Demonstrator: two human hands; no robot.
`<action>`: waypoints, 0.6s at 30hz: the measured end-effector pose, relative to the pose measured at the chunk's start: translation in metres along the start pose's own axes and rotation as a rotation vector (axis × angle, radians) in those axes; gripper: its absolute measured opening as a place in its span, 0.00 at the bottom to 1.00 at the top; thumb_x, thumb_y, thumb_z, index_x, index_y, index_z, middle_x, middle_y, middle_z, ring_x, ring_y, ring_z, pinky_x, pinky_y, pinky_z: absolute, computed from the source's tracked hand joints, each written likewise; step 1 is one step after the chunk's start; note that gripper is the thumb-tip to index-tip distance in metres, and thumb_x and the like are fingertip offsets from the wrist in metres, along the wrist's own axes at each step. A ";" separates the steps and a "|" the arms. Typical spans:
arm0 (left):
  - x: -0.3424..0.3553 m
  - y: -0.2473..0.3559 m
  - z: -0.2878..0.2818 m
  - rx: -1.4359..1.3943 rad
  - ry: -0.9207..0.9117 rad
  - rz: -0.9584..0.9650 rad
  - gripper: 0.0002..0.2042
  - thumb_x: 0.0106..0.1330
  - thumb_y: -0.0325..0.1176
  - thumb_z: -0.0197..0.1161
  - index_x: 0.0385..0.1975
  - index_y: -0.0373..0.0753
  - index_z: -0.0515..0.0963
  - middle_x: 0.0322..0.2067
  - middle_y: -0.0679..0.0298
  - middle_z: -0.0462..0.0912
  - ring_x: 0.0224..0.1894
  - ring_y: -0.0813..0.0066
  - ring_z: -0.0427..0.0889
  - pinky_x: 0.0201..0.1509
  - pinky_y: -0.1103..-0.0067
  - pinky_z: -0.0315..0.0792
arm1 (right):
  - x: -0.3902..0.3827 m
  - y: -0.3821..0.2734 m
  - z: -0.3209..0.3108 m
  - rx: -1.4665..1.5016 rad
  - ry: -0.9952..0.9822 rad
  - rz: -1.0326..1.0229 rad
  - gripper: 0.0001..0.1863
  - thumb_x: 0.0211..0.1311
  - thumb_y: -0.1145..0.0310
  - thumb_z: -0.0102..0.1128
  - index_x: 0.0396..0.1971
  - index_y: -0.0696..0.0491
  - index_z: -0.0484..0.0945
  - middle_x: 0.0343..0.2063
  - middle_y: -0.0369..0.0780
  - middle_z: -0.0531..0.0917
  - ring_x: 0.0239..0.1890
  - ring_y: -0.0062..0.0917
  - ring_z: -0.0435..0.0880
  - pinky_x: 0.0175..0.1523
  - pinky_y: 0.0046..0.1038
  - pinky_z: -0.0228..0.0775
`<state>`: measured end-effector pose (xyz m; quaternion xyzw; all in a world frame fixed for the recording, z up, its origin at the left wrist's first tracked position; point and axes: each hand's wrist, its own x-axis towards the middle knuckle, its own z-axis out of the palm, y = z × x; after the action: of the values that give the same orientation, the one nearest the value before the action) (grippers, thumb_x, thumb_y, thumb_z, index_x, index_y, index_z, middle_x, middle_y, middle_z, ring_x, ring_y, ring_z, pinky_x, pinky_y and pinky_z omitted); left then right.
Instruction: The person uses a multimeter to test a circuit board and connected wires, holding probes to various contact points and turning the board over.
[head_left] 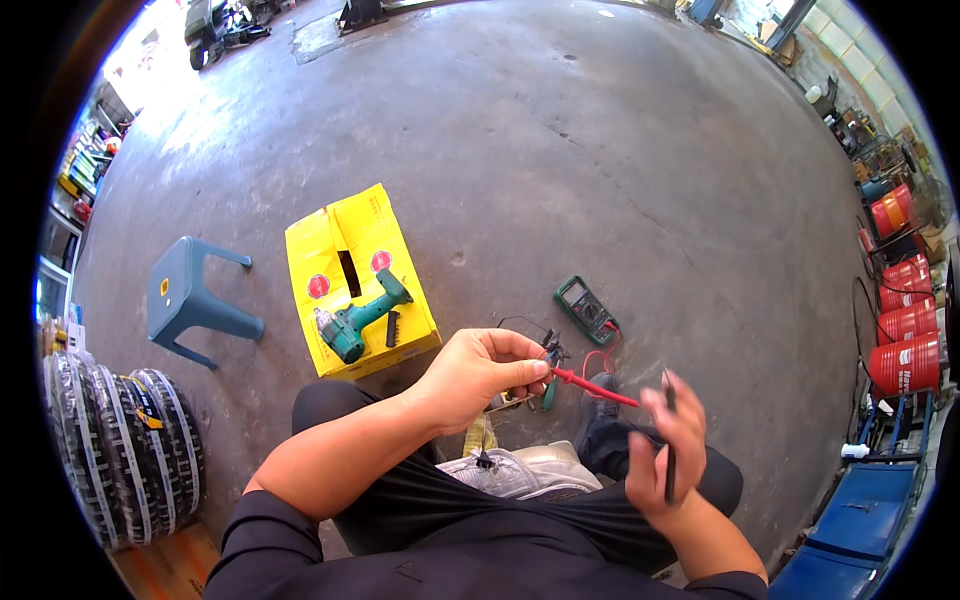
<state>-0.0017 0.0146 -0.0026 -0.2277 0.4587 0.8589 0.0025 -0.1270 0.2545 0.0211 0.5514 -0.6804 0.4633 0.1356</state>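
Note:
My left hand [490, 372] is closed in a pinch at one end of a red test probe [600, 388]. A small dark and blue piece shows at those fingertips, too small to name. The probe's other end points toward my right hand [668, 450], which is blurred and holds a black test probe [670, 455] upright between its fingers. Beyond my hands a green digital multimeter [586, 308] lies on the floor, with a red lead [606, 358] running from it. Dark wires and connectors [553, 345] show just past my left fingertips, partly hidden by the hand.
A yellow box [335, 235] bears a green cordless impact wrench [360, 318] and a small black strip [392, 329]. Left are a blue-grey stool [190, 290] and wrapped tyres [125, 450]. Red drums [905, 365] and a blue cabinet [865, 510] line the right side.

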 end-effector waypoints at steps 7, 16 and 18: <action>0.002 -0.001 0.000 -0.114 -0.013 -0.028 0.09 0.73 0.29 0.68 0.46 0.31 0.83 0.40 0.56 0.89 0.42 0.71 0.87 0.47 0.77 0.80 | 0.020 0.017 0.013 0.270 -0.338 0.392 0.08 0.63 0.79 0.70 0.42 0.57 0.86 0.33 0.43 0.87 0.35 0.31 0.87 0.42 0.28 0.77; 0.007 0.001 -0.006 -0.312 -0.075 -0.006 0.09 0.76 0.32 0.63 0.46 0.33 0.83 0.44 0.53 0.88 0.47 0.65 0.87 0.52 0.73 0.79 | 0.010 0.172 -0.092 0.092 -0.762 1.390 0.14 0.71 0.59 0.66 0.36 0.55 0.88 0.25 0.32 0.82 0.27 0.18 0.79 0.32 0.24 0.71; 0.007 0.003 -0.004 -0.313 -0.076 0.003 0.09 0.76 0.32 0.63 0.46 0.32 0.82 0.44 0.53 0.88 0.47 0.65 0.87 0.52 0.73 0.79 | -0.021 0.220 -0.109 -0.072 -0.944 1.447 0.16 0.70 0.55 0.67 0.34 0.55 0.89 0.23 0.33 0.82 0.25 0.19 0.78 0.30 0.26 0.69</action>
<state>-0.0070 0.0084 -0.0044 -0.1918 0.3192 0.9279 -0.0171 -0.3483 0.3442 -0.0410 0.1127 -0.8636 0.1365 -0.4720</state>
